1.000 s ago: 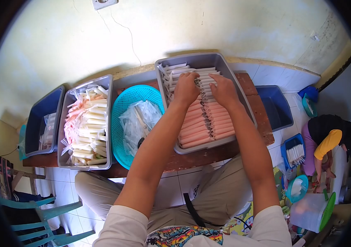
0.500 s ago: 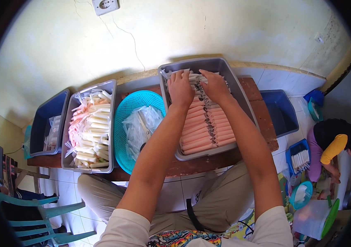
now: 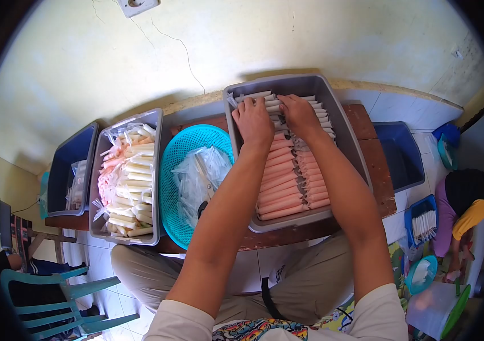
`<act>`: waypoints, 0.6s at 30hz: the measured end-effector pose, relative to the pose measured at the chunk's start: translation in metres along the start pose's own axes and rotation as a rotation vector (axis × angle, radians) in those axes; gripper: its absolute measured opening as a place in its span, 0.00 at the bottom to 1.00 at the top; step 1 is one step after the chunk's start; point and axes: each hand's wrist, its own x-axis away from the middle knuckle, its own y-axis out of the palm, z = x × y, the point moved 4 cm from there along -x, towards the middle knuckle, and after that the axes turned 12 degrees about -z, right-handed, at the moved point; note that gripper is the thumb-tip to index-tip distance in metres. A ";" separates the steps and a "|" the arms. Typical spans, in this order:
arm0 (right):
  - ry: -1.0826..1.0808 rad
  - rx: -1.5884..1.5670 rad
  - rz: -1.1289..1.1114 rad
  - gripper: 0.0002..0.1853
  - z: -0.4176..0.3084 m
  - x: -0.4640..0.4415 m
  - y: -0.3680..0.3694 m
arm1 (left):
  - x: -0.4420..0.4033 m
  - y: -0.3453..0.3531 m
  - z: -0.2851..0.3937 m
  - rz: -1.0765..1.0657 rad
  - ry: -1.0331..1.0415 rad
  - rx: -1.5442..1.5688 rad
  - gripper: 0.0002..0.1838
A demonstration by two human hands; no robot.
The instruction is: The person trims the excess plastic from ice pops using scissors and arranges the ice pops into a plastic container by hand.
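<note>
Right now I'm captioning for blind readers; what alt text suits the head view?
Left hand and right hand reach into a gray bin of pale and pink tubes; beside it, a turquoise basket holds scissors and clear plastic.

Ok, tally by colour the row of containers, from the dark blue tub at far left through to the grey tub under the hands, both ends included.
Grey tubs: 2
Turquoise basket: 1
Dark blue tub: 1
Total: 4
</note>
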 end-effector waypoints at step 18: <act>0.003 -0.179 0.076 0.11 -0.005 0.003 -0.012 | 0.004 -0.013 0.001 0.140 0.033 0.147 0.23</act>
